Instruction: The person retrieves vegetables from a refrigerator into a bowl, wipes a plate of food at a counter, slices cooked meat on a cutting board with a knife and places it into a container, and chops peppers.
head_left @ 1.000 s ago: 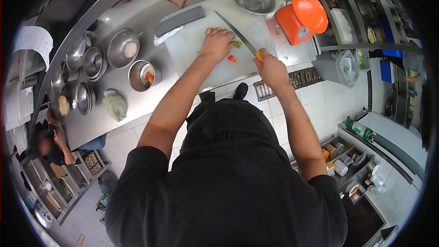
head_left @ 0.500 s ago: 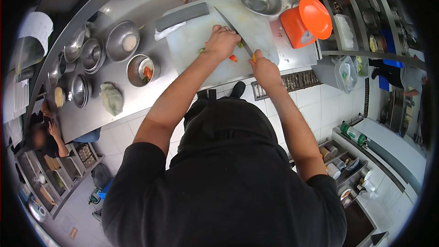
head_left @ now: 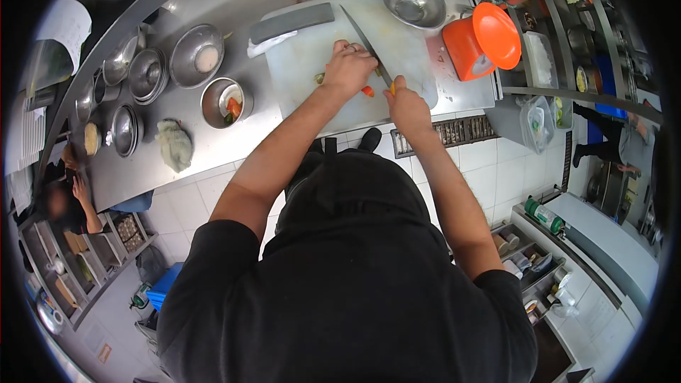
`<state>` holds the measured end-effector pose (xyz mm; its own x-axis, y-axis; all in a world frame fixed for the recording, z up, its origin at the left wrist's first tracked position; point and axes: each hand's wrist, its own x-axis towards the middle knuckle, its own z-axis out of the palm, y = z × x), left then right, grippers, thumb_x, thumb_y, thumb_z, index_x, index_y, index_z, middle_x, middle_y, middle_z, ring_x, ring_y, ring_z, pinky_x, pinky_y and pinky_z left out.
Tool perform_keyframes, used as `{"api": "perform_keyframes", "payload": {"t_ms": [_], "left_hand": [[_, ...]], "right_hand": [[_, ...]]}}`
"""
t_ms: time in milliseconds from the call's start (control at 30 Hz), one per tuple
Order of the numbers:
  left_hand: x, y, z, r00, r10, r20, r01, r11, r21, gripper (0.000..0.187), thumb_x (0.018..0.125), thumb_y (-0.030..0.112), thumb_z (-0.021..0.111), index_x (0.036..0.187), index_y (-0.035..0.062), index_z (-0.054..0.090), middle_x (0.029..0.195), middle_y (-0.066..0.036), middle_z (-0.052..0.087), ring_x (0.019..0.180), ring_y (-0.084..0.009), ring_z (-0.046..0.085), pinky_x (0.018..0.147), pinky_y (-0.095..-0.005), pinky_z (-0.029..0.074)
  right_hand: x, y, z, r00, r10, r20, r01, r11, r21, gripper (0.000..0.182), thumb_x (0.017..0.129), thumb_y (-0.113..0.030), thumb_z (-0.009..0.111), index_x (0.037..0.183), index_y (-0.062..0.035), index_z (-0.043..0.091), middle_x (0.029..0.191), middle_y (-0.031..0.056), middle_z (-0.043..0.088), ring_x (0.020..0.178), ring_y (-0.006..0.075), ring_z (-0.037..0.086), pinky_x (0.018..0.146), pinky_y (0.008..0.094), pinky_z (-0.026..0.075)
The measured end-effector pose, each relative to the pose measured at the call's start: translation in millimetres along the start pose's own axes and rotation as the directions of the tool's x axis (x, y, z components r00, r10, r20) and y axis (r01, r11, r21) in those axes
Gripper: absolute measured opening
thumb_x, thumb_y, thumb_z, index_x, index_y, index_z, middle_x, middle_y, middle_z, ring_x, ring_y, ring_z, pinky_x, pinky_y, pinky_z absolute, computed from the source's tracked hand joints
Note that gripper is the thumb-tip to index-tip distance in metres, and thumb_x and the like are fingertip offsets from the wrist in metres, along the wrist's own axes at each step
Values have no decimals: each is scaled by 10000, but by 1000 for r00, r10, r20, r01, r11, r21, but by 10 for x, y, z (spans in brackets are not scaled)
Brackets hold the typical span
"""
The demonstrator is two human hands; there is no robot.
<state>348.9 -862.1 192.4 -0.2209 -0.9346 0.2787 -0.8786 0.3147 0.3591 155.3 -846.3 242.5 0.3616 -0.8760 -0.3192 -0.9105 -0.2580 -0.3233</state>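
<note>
My right hand [head_left: 409,105] is closed round the yellow handle of a long knife [head_left: 360,34], whose blade points up and left over the white cutting board [head_left: 298,64]. Beside the blade, my left hand [head_left: 347,67] is bent down on the board with its fingers together; what lies under them is hidden. A small red-orange piece [head_left: 367,91] rests between my hands, and green bits [head_left: 319,78] show left of my left hand. A dark grey slab [head_left: 292,23] lies on the board's upper left edge, partly over a white cloth [head_left: 273,42].
An orange scale [head_left: 468,46] stands right of the board, near a steel bowl [head_left: 414,3]. Left are a pot with red pieces [head_left: 223,103], more steel bowls [head_left: 195,57] and a crumpled cloth [head_left: 174,145]. A person [head_left: 74,202] is at the far left, another [head_left: 610,135] at the far right.
The view has shifted slightly, so the counter items appear moved right. The person at the far right shows more fully. My hands keep nearly the same pose at the knife.
</note>
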Motion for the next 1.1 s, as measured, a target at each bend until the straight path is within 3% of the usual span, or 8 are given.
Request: {"api": "perform_keyframes", "payload": {"t_ms": [167,267,467,567,767,967,1100], "left_hand": [[35,-6,-47,996,22,81,-24,1000,19,130,891,164,641,850,161,764,886,12,741,1070,-188,663,1046,-428,357],[-1,-10,-73,993,22,114,-24,1000,18,145,884,132,641,927,150,778,939,-5,748,1082,-194,661,1042,-422,361],[-268,57,-306,993,-94,-73,95,995,20,226,855,101,700,1064,150,771,1080,-15,741,1123,-211,648,1040,-412,371],[-388,219,-508,997,-62,43,63,998,-14,215,847,123,731,1054,164,773,1069,-5,738,1134,-217,643,1041,-409,372],[-360,288,-320,974,-12,226,-1,998,59,144,872,174,710,1002,176,771,983,-7,733,1055,-217,659,994,-381,391],[-186,283,-175,987,43,155,-55,996,68,94,846,128,658,881,162,739,924,-7,727,1006,-193,673,934,-386,406],[-189,282,-182,976,12,218,-17,1000,22,88,844,122,657,872,158,732,924,-3,724,1013,-187,675,936,-384,405]], "right_hand": [[103,-4,-133,1000,-9,12,9,1000,9,326,1030,-303,608,1160,-25,499,896,255,726,862,460,720,758,550,567],[27,-40,-234,999,-12,-47,13,1000,19,342,1023,-329,615,1146,-27,509,865,271,718,827,486,701,726,575,551],[-141,-4,-96,1000,-14,7,13,995,101,330,1024,-316,615,1134,-23,512,860,259,719,848,479,701,747,565,548],[-158,79,-16,1000,-12,12,11,995,103,329,1020,-319,618,1117,-22,514,844,253,718,838,478,700,738,571,545],[-181,201,-101,1000,18,-1,-18,997,80,325,1015,-323,626,1116,-32,520,839,248,719,841,465,705,727,571,544],[-283,205,-164,1000,-16,20,13,994,113,328,1012,-318,634,1125,-35,513,844,250,719,828,470,704,721,567,553],[-372,121,-217,995,6,101,-18,994,111,336,1013,-320,634,1152,-43,503,862,250,725,848,473,708,748,568,558]]}}
